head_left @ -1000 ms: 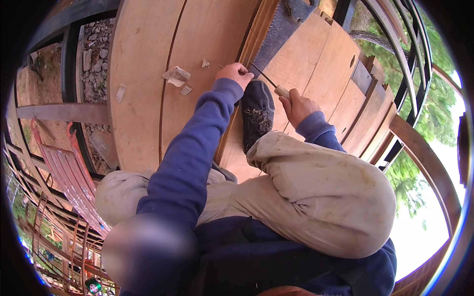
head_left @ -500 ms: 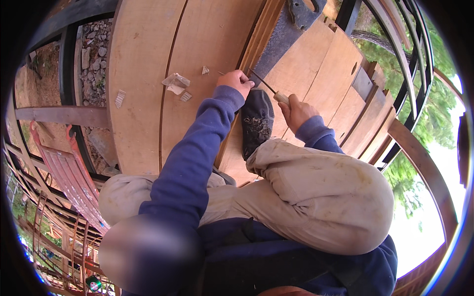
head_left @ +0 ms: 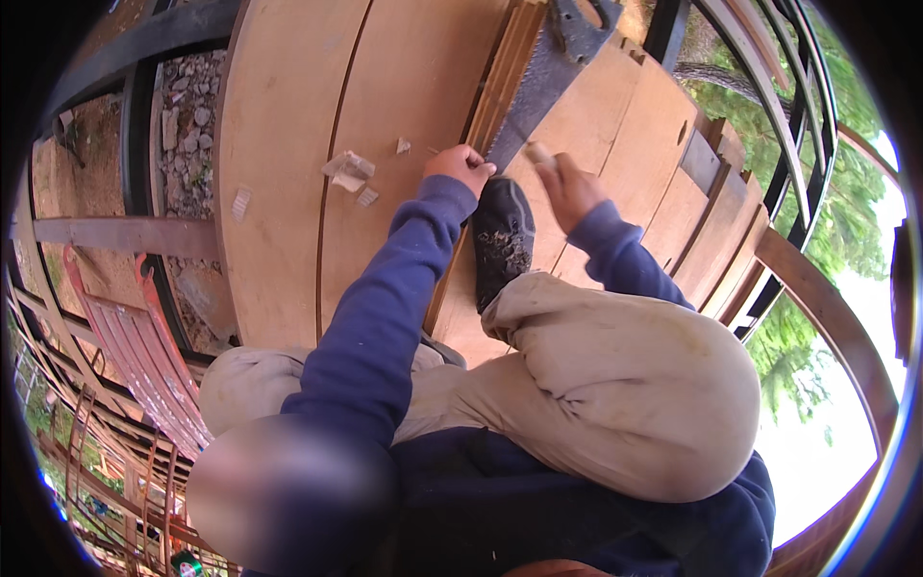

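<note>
Wood-handled tool [head_left: 540, 154] fills the curled right hand [head_left: 571, 188], while the bunched left hand [head_left: 460, 169], hold unclear, sits by the saw [head_left: 548, 85].

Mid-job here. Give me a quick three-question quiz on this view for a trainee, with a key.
1. Which hand grips the short, pale wood-coloured handle?
2. True or false: the dark grey, toothed metal handsaw has its handle end toward the top of the picture.
3. Where does the pale, crumpled, translucent scrap lie?
A) On the handsaw's blade
B) To the left of the bare left hand
C) On the person's knee

Key:
1. The bare right hand
2. True
3. B
</note>
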Action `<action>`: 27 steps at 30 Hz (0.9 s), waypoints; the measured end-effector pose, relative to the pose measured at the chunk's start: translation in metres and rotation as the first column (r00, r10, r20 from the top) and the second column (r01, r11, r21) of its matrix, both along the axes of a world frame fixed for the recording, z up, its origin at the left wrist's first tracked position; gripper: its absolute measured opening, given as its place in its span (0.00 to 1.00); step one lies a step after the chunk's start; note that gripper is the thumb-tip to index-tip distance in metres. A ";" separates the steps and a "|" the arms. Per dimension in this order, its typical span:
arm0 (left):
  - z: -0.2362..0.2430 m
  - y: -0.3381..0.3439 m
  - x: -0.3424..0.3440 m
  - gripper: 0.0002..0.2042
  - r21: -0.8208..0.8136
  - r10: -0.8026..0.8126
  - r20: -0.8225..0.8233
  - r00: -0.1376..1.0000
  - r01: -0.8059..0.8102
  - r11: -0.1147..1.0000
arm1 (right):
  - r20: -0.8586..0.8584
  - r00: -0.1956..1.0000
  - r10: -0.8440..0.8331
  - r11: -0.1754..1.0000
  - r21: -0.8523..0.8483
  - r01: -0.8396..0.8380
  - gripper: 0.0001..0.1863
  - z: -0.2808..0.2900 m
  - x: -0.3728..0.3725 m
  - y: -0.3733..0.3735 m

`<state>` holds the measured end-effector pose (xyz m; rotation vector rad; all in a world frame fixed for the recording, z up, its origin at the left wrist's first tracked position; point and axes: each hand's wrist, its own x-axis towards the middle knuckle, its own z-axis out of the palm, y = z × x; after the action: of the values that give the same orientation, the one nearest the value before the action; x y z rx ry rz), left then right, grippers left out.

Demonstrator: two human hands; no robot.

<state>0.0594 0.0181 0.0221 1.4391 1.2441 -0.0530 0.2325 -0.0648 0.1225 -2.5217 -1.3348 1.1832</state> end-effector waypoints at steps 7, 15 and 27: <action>0.004 0.003 0.004 0.14 -0.041 -0.031 -0.029 0.999 0.029 0.999 | 0.134 0.968 0.212 0.962 -0.203 -0.183 0.21 0.017 -0.007 -0.043; 0.008 0.006 0.000 0.12 -0.040 -0.052 -0.036 0.998 0.051 0.998 | 0.148 0.966 0.211 0.937 -0.311 -0.157 0.22 0.019 -0.012 -0.037; -0.001 -0.007 -0.005 0.12 0.024 -0.058 -0.026 0.998 0.059 0.998 | -0.011 0.983 0.185 0.937 -0.300 -0.179 0.27 -0.007 -0.016 0.023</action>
<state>0.0544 0.0112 0.0214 1.5004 1.2270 -0.0968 0.2168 -0.0421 0.1155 -2.6568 -1.5268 1.5102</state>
